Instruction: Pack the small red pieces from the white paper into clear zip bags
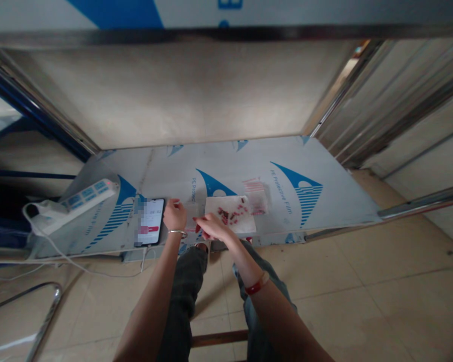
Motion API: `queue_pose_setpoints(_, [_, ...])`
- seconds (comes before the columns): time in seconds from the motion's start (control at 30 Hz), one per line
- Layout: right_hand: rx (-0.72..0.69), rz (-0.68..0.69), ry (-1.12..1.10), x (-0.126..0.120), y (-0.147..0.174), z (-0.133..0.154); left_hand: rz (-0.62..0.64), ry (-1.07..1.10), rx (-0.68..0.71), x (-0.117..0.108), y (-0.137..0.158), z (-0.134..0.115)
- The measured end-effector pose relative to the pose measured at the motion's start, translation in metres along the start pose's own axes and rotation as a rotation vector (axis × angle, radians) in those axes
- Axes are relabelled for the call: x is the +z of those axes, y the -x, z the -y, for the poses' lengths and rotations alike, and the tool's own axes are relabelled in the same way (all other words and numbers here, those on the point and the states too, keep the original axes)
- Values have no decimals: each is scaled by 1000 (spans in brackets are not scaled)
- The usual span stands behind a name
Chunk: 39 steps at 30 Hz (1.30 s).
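My left hand [174,214] has its fingers curled in, just right of a phone [150,222]. What those fingers hold, if anything, is too small to make out. A clear plastic bag [191,210] lies flat between my two hands. Over the bag's lower right side, my right hand [212,227] is closed in a pinch, with dark red at the fingertips; I cannot make out whether it grips a small piece. Beside it, a white sheet [245,227] carries several small dark red pieces [232,215]. More clear bags with red stripes [254,187] lie past the sheet's right edge.
A white power strip [92,194] with a plugged-in adapter and cable [60,249] lies on the left of the film-covered metal bench [256,161]. A shelf edge [226,34] crosses overhead. Below left is a chrome tube frame [56,296].
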State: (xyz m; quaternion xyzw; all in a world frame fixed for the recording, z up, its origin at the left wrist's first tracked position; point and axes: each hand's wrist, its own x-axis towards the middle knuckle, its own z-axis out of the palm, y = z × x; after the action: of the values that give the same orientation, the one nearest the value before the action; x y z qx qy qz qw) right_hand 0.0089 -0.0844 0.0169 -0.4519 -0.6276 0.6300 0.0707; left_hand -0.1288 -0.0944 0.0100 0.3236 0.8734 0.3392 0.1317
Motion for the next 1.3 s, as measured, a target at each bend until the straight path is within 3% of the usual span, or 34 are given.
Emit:
queue_pose_setpoints(0.1, [-81,-124,-15,-8,-3,-5,-18,38,6,5,-1,2])
queue_pose_setpoints(0.23, [-181,-507,122,-35,3,-12,-45,10,-48,10,0,-1])
queue_pose_setpoints(0.33, [-43,-838,359,-61,14,-20,-77,-12,-118,12,2,-6])
queue_pose_setpoints(0.4, [74,-951,469,-76,20,-27,-106,12,-119,14,5,-10])
queue_pose_setpoints(0.53, [172,-1034,531,-93,28,-41,-133,69,-69,18,12,-21])
queue_pose_setpoints(0.77, [256,-1086,439,-105,37,-51,-75,158,87,31,36,-48])
queue_pose_setpoints(0.97, [194,-1199,443,-112,48,-45,67,330,364,58,67,-64])
queue_pose_setpoints(1.07, [182,-1175,409,-113,49,-46,136,372,491,69,82,-69])
queue_pose_setpoints(1.3, [96,-1227,367,-115,45,-52,246,443,425,77,90,-74])
